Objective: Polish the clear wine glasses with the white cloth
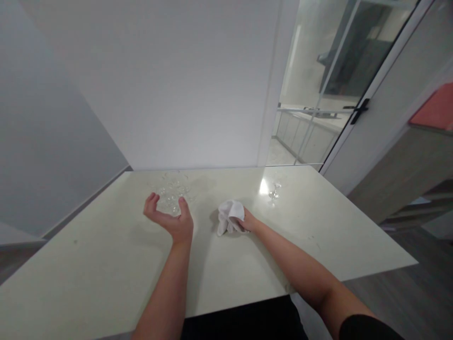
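My left hand (pixel 170 218) hovers palm-up over the pale table (pixel 106 264), fingers curved and apart, holding nothing. Just beyond it stand clear glass pieces (pixel 172 193), hard to make out. My right hand (pixel 247 221) is closed on a crumpled white cloth (pixel 228 216) that rests on the table's middle. A small clear glass (pixel 274 191) stands farther back to the right, apart from both hands.
A white wall runs behind the table. A glass door with a black handle (pixel 359 111) is at the back right. A wooden unit with a red top (pixel 435 111) stands to the right. The table's right edge drops to grey flooring.
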The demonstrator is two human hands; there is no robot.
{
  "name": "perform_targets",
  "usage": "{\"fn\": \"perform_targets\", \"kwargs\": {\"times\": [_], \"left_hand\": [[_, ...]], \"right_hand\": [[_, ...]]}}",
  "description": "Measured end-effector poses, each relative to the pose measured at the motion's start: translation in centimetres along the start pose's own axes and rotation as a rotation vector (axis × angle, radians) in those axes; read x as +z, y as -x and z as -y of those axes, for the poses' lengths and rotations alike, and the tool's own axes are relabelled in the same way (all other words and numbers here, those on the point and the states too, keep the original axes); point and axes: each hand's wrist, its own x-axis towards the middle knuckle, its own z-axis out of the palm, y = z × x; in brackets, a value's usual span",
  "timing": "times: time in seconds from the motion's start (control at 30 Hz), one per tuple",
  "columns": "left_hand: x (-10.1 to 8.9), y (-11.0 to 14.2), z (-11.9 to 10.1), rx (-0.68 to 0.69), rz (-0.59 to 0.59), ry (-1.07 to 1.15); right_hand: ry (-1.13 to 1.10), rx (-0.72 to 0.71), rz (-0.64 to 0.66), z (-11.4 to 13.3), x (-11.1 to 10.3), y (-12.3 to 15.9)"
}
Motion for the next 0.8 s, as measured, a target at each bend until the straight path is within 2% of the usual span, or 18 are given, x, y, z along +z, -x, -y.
{"fn": "perform_targets", "kwargs": {"times": [0.13, 0.3, 0.53, 0.67, 0.73, 0.8], "left_hand": [[0.3, 0.6, 0.5, -0.022, -0.009, -0.004], [0.9, 1.1, 1.0, -0.086, 0.065, -0.04], [1.3, 2.0, 3.2, -0.21, 0.04, -0.036], [1.1, 2.0, 2.3, -0.29, 0.026, -0.053], [1.1, 2.0, 1.3, -0.271, 0.037, 0.015], [1.3, 2.2, 0.4, -0.242, 0.101, 0.153]], "right_hand": [[0.062, -0.072, -0.007, -1.1, -0.4, 0.7], [0.083, 0.028, -0.033, -2.1, -0.2, 0.4], [0.038, 0.059, -0.05, -2.0, 0.0, 0.1], [0.048, 0.013, -0.013, -1.4, 0.1, -0.1], [0.056, -0.006, -0.007, -1.4, 0.1, -0.1], [0.067, -0.021, 0.004, -1.5, 0.0, 0.0]]}}
